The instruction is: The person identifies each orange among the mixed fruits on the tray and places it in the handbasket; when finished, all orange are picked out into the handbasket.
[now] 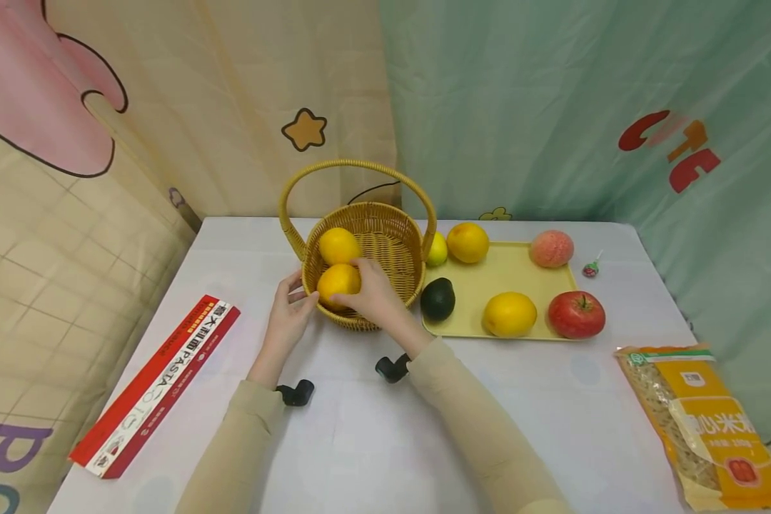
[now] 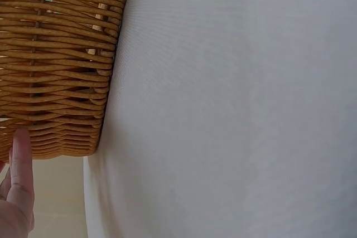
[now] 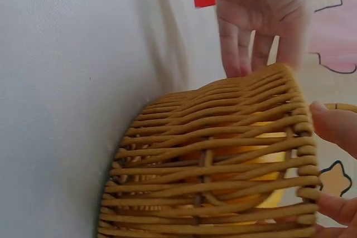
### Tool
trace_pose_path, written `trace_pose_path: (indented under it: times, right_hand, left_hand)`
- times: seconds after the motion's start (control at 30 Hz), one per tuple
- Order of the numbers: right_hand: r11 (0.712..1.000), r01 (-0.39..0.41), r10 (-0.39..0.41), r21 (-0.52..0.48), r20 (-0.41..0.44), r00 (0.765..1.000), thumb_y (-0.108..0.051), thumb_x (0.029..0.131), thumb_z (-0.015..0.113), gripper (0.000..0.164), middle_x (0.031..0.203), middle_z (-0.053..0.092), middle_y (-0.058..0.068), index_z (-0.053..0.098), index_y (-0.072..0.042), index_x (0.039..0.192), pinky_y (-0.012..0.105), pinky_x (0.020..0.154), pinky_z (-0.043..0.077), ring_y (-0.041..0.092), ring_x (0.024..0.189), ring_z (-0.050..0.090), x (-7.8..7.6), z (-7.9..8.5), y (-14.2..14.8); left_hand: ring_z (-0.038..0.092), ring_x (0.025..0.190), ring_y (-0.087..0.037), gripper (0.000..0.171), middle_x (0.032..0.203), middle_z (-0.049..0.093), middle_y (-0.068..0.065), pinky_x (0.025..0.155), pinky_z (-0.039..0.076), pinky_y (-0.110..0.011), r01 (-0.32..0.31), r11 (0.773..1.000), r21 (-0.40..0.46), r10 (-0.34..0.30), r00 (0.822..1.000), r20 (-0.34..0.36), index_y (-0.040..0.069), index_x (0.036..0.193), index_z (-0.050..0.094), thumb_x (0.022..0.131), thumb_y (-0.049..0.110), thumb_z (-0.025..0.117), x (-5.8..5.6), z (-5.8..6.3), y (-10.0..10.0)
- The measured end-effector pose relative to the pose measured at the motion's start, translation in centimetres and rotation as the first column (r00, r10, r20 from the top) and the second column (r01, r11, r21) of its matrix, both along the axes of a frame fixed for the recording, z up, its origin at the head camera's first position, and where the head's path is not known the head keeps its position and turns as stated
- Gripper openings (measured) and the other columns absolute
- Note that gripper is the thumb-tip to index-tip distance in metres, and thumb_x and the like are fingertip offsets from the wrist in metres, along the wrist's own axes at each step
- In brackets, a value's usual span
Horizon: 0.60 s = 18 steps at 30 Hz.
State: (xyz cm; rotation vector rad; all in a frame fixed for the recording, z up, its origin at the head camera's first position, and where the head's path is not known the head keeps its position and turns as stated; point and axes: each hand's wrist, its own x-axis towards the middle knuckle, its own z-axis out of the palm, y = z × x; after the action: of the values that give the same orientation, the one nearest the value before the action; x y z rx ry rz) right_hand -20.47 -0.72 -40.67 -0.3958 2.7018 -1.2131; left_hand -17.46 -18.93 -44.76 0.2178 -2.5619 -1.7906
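Note:
In the head view a wicker basket (image 1: 395,260) with a tall looped handle stands on the table, two oranges in its left half. My right hand (image 1: 380,289) reaches over the near rim and holds the nearer orange (image 1: 339,284) between thumb and fingers. Just behind it lies the other orange (image 1: 339,246). At the basket's left side, my left hand (image 1: 289,314) rests its fingertips on the outer wall, with the fingers mostly straight. The left wrist view shows a finger (image 2: 22,163) against the weave. In the right wrist view, orange skin (image 3: 245,163) shows through the wicker.
Right of the basket is a yellow tray (image 1: 482,275) with an avocado (image 1: 437,299), lemon (image 1: 510,314), red apple (image 1: 576,315), peach (image 1: 551,248) and other fruit. A lollipop (image 1: 591,269) lies beyond it. A pasta box (image 1: 157,385) lies left, a noodle bag (image 1: 707,428) right.

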Motion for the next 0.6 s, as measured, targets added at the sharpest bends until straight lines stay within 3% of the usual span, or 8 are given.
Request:
trace_pose_path:
  times: [0.23,0.47,0.6]
  right_hand:
    - [0.999,-0.009,0.006,-0.043,-0.084,0.996,-0.038,0.087,0.073,0.062,0.141,0.054,0.007,0.052,-0.011,0.139,0.045,0.111,0.041,0.027,0.133,0.048,2.1,2.5,3.2]
    - [0.992,0.011,-0.021,-0.123,-0.084,0.996,-0.031,0.089,0.073,0.054,0.135,0.060,0.009,0.055,-0.007,0.134,0.042,0.107,0.047,0.028,0.126,0.056,3.9,3.0,8.4]
    - [0.986,0.047,-0.061,-0.163,-0.078,0.995,-0.025,0.088,0.074,0.050,0.132,0.061,0.012,0.058,-0.006,0.131,0.041,0.106,0.047,0.028,0.125,0.057,4.7,2.8,11.3]
  left_hand:
    - [0.047,0.125,-0.030,0.061,0.147,0.039,-0.016,0.089,0.049,-0.023,-0.012,1.000,0.004,0.012,1.000,-0.020,0.008,0.153,0.029,0.099,0.017,0.057,-0.1,-0.2,0.1]
    - [0.048,0.124,-0.029,0.061,0.146,0.040,-0.015,0.088,0.050,-0.023,-0.019,1.000,-0.002,0.019,1.000,-0.021,0.009,0.152,0.030,0.098,0.017,0.057,-0.1,-0.3,0.1]
    - [0.048,0.124,-0.029,0.061,0.147,0.040,-0.015,0.093,0.050,-0.029,-0.021,1.000,0.008,0.021,1.000,-0.022,0.009,0.152,0.030,0.098,0.017,0.057,-0.1,-0.4,0.1]
